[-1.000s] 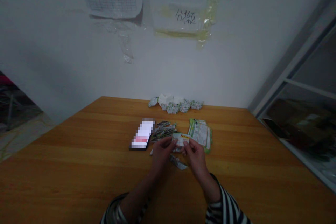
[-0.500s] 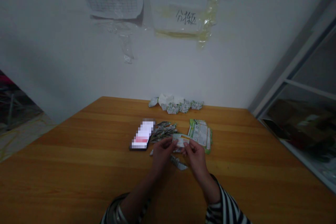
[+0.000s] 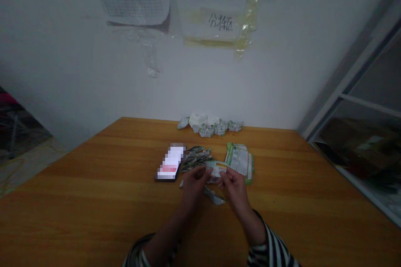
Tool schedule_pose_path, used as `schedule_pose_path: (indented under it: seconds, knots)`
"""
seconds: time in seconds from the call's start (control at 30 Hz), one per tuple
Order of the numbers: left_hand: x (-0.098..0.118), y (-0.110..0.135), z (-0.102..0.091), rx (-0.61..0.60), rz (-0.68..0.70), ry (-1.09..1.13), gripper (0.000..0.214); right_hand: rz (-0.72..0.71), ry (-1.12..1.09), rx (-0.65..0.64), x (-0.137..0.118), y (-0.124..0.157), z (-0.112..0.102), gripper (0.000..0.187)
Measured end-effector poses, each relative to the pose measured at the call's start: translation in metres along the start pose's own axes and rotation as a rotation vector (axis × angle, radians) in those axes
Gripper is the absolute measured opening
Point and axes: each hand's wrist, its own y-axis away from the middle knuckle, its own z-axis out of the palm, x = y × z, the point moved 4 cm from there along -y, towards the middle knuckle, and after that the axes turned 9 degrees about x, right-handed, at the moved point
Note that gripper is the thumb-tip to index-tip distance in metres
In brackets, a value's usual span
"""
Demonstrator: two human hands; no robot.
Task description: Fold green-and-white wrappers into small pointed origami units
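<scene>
Both hands meet over the middle of the wooden table (image 3: 94, 200). My left hand (image 3: 193, 183) and my right hand (image 3: 233, 187) pinch the two ends of a small white and yellow packet (image 3: 215, 168) held just above the tabletop. A torn strip of wrapper (image 3: 214, 196) lies on the wood below my hands. A phone (image 3: 171, 167) with a lit screen rests to the left of my left hand. Between the phone and the packet lies a heap of thin dark sachets (image 3: 196, 157). A green and white pouch (image 3: 239, 162) lies flat beyond my right hand.
A row of crumpled white and green wrappers (image 3: 209, 125) sits at the far edge by the white wall. Taped papers (image 3: 219, 23) hang on that wall. A metal-framed shelf (image 3: 360, 133) stands at the right.
My hands and the packet have sunk slightly toward the table. The view has tipped up a little. Nothing else has moved.
</scene>
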Motion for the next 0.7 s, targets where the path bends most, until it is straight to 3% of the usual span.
schedule_pose_path:
  seconds: [0.27, 0.5, 0.7]
  knots:
    - [0.002, -0.003, -0.003, -0.033, 0.008, -0.010, 0.038, 0.008, 0.000, -0.084, -0.002, -0.001, 0.003, 0.034]
    - [-0.013, -0.004, 0.010, -0.249, -0.054, 0.096, 0.037, -0.026, -0.025, -0.019, 0.005, 0.002, 0.004, 0.033]
    - [-0.019, -0.004, 0.007, -0.182, -0.037, 0.061, 0.034, -0.010, -0.061, -0.015, 0.003, 0.011, 0.013, 0.032]
